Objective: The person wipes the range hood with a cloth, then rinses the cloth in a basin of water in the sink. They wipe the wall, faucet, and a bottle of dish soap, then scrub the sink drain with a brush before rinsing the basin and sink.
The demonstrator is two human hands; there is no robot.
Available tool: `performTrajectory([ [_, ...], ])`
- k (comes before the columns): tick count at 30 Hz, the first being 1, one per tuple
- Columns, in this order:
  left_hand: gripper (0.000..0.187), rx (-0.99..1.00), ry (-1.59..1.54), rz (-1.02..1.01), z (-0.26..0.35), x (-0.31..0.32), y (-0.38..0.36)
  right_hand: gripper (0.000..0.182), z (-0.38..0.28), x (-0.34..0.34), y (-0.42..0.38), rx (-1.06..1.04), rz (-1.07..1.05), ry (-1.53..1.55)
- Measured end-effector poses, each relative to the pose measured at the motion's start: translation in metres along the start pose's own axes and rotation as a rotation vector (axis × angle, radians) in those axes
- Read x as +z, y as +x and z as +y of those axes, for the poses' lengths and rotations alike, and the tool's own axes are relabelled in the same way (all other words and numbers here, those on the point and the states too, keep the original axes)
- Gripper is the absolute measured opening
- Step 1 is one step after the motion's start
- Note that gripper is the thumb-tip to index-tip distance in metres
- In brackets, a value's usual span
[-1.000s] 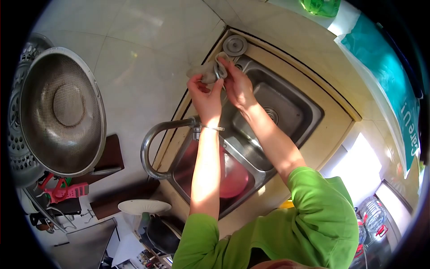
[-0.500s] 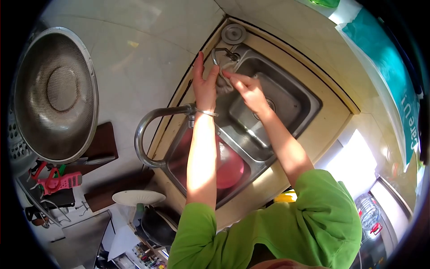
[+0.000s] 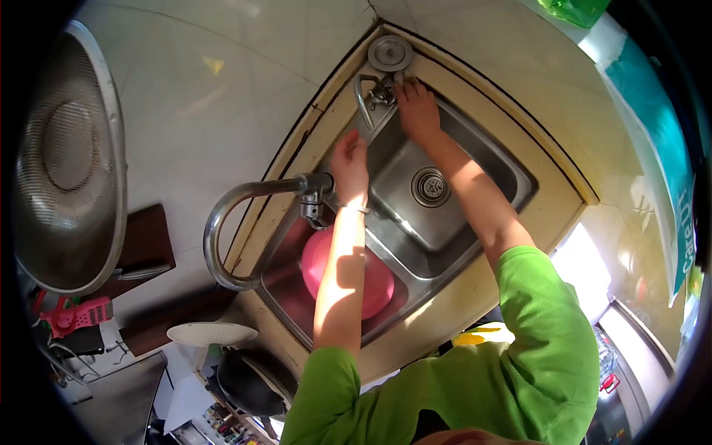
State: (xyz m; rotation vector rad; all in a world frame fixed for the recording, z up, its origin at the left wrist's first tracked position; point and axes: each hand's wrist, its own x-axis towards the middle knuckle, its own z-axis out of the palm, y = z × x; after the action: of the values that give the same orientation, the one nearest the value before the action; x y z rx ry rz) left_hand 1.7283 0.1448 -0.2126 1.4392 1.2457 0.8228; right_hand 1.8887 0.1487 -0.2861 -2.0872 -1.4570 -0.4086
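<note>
My right hand (image 3: 417,111) reaches to the far corner of the stainless steel sink (image 3: 475,144), beside the small tap (image 3: 378,93). Its fingers are closed over a pale cloth (image 3: 400,76), of which only a scrap shows at the fingertips. My left hand (image 3: 350,169) hovers over the sink's left edge, near the base of the large curved faucet (image 3: 256,189). Loosely bent, its fingers hold nothing that I can see. A pink bowl (image 3: 378,285) sits in the nearer basin, partly hidden by my left forearm.
A round metal strainer (image 3: 390,53) rests on the corner ledge just beyond my right hand. At the left hangs a large perforated colander (image 3: 74,156). A teal bag (image 3: 653,119) is at the right, and a white lid (image 3: 211,333) stands lower left.
My right hand has moved up to the sink's far corner with the cloth. My left hand has let go of the cloth and drawn back down. The view has shifted slightly.
</note>
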Motion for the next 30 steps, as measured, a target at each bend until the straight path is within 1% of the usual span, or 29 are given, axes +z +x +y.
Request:
performTrajectory([
  [1, 0.029, -0.008, -0.004, 0.005, -0.005, -0.001, -0.003, 0.036, 0.003, 0.004, -0.001, -0.006, -0.008, 0.000],
  [3, 0.028, -0.043, 0.014, -0.013, -0.010, -0.001, -0.011, 0.041, 0.009, -0.002, 0.001, -0.152, -0.048, -0.038],
  [4, 0.028, -0.042, 0.006, -0.011, -0.014, 0.003, -0.009, 0.041, 0.012, -0.004, 0.009, -0.159, -0.047, -0.043],
  [6, 0.029, -0.060, -0.078, 0.000, -0.022, 0.008, -0.013, 0.040, 0.016, -0.003, 0.020, -0.234, -0.253, -0.041],
  [7, 0.029, -0.061, -0.083, 0.002, -0.024, 0.012, -0.012, 0.040, 0.016, -0.004, 0.025, -0.239, -0.254, -0.044],
  [9, 0.027, -0.080, -0.079, -0.027, -0.024, 0.014, -0.017, 0.027, 0.014, -0.005, 0.026, -0.261, -0.261, -0.192],
  [10, 0.027, -0.079, -0.081, -0.025, -0.024, 0.014, -0.021, 0.027, 0.015, -0.009, 0.026, -0.263, -0.259, -0.193],
  [12, 0.025, -0.047, -0.037, -0.053, -0.024, 0.010, -0.026, 0.024, 0.020, -0.015, 0.023, -0.204, -0.377, -0.188],
  [13, 0.025, -0.046, -0.041, -0.056, -0.024, 0.005, -0.032, 0.024, 0.022, -0.022, 0.016, -0.204, -0.376, -0.192],
  [15, 0.024, -0.085, -0.046, -0.068, -0.021, -0.008, -0.048, 0.029, 0.031, -0.040, -0.003, -0.232, -0.479, -0.281],
  [16, 0.023, -0.085, -0.031, -0.054, -0.024, -0.015, -0.056, 0.029, 0.036, -0.048, -0.010, -0.232, -0.474, -0.287],
  [18, 0.024, -0.099, 0.023, -0.061, -0.029, -0.031, -0.074, 0.033, 0.051, -0.056, -0.030, -0.218, -0.425, -0.194],
  [19, 0.026, -0.113, 0.076, -0.059, -0.033, -0.040, -0.081, 0.036, 0.061, -0.054, -0.046, -0.254, -0.416, -0.273],
  [20, 0.025, -0.145, 0.018, -0.060, -0.040, -0.049, -0.090, 0.040, 0.071, -0.057, -0.057, -0.301, -0.393, -0.348],
  [21, 0.024, -0.171, -0.041, -0.048, -0.047, -0.059, -0.098, 0.044, 0.073, -0.091, -0.069, -0.423, -0.399, -0.446],
  [22, 0.023, -0.062, -0.060, -0.019, -0.059, -0.069, -0.107, 0.046, 0.078, -0.106, -0.082, -0.330, -0.348, -0.264],
  [23, 0.022, 0.034, -0.079, -0.002, -0.068, -0.080, -0.120, 0.045, 0.074, -0.129, -0.094, -0.316, -0.352, -0.307],
  [24, 0.021, -0.116, -0.048, -0.032, -0.063, -0.095, -0.134, 0.045, 0.074, -0.142, -0.103, -0.235, -0.523, -0.344],
  [25, 0.022, -0.175, -0.126, 0.000, -0.076, -0.107, -0.144, 0.045, 0.074, -0.153, -0.108, -0.146, -0.689, -0.383],
  [27, 0.022, -0.034, -0.034, 0.033, -0.079, -0.134, -0.175, 0.036, 0.061, -0.177, -0.118, 0.030, -0.777, -0.384],
  [28, 0.022, -0.035, -0.070, 0.051, -0.079, -0.147, -0.190, 0.036, 0.061, -0.179, -0.122, 0.017, -0.766, -0.389],
  [29, 0.022, -0.023, -0.076, 0.056, -0.084, -0.162, -0.204, 0.029, 0.062, -0.178, -0.126, 0.088, -0.821, -0.419],
  [30, 0.022, -0.099, -0.072, 0.092, -0.091, -0.177, -0.219, 0.024, 0.057, -0.180, -0.128, 0.160, -0.873, -0.451],
])
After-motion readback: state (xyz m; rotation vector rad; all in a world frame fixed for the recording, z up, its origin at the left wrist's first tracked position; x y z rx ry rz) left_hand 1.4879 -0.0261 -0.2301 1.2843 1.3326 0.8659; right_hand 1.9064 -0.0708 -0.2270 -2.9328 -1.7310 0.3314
